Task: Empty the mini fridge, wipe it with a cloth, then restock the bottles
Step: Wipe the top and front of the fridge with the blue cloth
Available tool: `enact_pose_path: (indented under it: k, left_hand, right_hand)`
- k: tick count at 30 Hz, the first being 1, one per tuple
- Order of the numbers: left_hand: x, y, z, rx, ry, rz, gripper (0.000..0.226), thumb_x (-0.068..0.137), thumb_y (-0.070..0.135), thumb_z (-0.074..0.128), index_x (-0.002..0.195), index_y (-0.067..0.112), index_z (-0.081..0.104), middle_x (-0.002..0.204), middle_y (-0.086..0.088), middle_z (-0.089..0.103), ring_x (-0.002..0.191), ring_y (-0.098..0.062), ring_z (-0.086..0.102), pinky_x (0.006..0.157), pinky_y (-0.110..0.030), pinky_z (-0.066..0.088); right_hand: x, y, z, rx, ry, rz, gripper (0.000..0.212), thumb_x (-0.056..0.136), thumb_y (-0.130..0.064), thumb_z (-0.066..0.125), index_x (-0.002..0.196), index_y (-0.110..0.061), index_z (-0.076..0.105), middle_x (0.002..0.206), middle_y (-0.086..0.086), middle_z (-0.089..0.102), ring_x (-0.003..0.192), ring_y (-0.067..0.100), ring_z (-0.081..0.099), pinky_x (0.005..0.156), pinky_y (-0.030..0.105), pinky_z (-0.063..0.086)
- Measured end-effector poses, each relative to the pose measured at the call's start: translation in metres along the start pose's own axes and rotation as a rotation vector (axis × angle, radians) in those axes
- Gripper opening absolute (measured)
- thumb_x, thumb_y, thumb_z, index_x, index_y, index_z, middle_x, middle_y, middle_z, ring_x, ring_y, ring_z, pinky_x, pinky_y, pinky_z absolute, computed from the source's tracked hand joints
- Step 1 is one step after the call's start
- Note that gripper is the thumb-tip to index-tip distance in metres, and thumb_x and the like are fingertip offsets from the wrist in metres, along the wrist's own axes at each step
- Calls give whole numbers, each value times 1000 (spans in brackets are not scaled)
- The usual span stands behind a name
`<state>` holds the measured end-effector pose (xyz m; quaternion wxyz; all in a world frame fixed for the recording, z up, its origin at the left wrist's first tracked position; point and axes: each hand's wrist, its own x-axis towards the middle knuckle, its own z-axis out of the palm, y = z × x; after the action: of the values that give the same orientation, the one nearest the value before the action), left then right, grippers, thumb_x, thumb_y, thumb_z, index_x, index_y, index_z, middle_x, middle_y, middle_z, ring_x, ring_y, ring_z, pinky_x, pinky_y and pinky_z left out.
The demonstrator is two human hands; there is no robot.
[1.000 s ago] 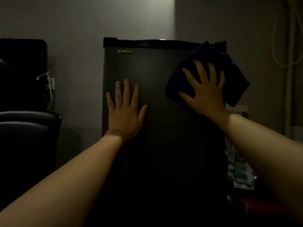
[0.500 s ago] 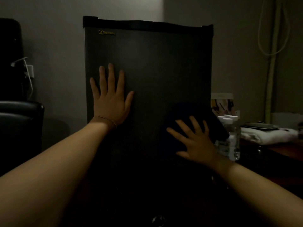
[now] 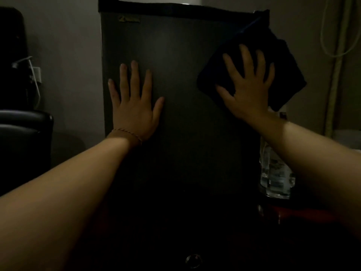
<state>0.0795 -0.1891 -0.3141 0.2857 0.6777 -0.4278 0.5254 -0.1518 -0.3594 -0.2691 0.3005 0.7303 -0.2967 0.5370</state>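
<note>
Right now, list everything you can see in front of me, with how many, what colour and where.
mini fridge: one, dark grey, centre, door shut
cloth: one, dark blue, pressed on the door's upper right
bottles: clear, count unclear, right of the fridge, partly behind the forearm
chair: one, black, far left
wall socket: one, white, left wall, with a pale cable
cord: one, pale, hanging at upper right
left hand: flat on the door, fingers spread, bracelet at the wrist
right hand: flat on the cloth, fingers spread
</note>
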Motion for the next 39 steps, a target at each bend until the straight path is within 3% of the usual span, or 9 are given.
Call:
enact_pose_path:
  k: [5, 9, 15, 22, 24, 27, 31, 35, 39]
  left_hand:
    - [1, 0, -3, -13, -21, 6, 74, 97, 62, 20, 156, 21, 3, 164, -13, -8, 149, -35, -11, 117, -61, -2]
    - [2, 0, -6, -16, -60, 8, 75, 96, 63, 17, 156, 21, 2, 163, -12, -9, 149, -35, -12, 117, -61, -3]
    - [-3, -15, -20, 4, -143, 83, 75, 97, 63, 22, 156, 23, -1, 163, -9, -13, 149, -32, -15, 119, -55, -5]
    - [-17, -40, -36, -22, -237, 178, 71, 100, 50, 35, 156, 21, 3, 164, -5, -11, 149, -26, -13, 117, -43, -6]
    - [-20, -47, -40, -31, -237, 197, 68, 101, 45, 37, 156, 19, 7, 164, -5, -6, 150, -26, -10, 118, -42, -4]
    - [-27, -60, -43, 5, -268, 220, 67, 101, 44, 37, 156, 18, 7, 164, -5, -6, 150, -26, -9, 119, -45, -1]
    - [-29, -71, -44, 19, -302, 240, 66, 102, 44, 35, 156, 22, 5, 164, -1, -8, 150, -24, -11, 119, -48, 1]
    - [-25, -76, -47, -38, -334, 236, 64, 102, 41, 37, 156, 24, 6, 164, 0, -6, 150, -24, -9, 121, -49, 5]
    - [-24, -85, -55, -82, -356, 267, 59, 103, 39, 35, 155, 25, 12, 165, 2, -1, 150, -22, -6, 122, -48, 11]
  right_hand:
    - [-85, -14, 12, 35, -111, -7, 82, 86, -67, 39, 158, -36, 13, 166, 4, 3, 149, 42, 2, 113, 68, 3]
    - [-155, -29, 27, -16, -184, -174, 92, 76, -67, 56, 155, -35, 21, 161, 4, 15, 142, 42, 15, 104, 75, 20]
    - [-178, -58, 25, -62, -365, -400, 124, 65, -76, 69, 156, -39, -7, 157, 2, 23, 133, 42, 24, 90, 72, 40]
    - [-152, -128, 15, 88, -728, -601, 95, 95, -59, 49, 136, -55, -37, 147, -22, -37, 137, 22, -30, 114, 63, -7]
    - [-147, -149, 19, 102, -622, -668, 95, 92, -62, 53, 144, -48, -25, 152, -17, -30, 139, 25, -24, 108, 62, -8]
    - [-151, -180, 35, 24, -349, -739, 102, 73, -71, 68, 154, -36, 17, 159, -3, 11, 140, 37, 11, 100, 62, 13]
    - [-150, -208, 43, 23, -197, -714, 100, 75, -71, 66, 156, -33, 22, 163, -4, 19, 138, 38, 13, 102, 63, 17]
    - [-161, -232, 46, 16, -154, -575, 96, 66, -76, 69, 147, -35, 41, 150, -4, 30, 130, 37, 32, 93, 62, 48]
    - [-161, -240, 55, 24, -72, -580, 92, 64, -75, 72, 144, -35, 51, 149, -3, 31, 130, 37, 33, 92, 62, 48]
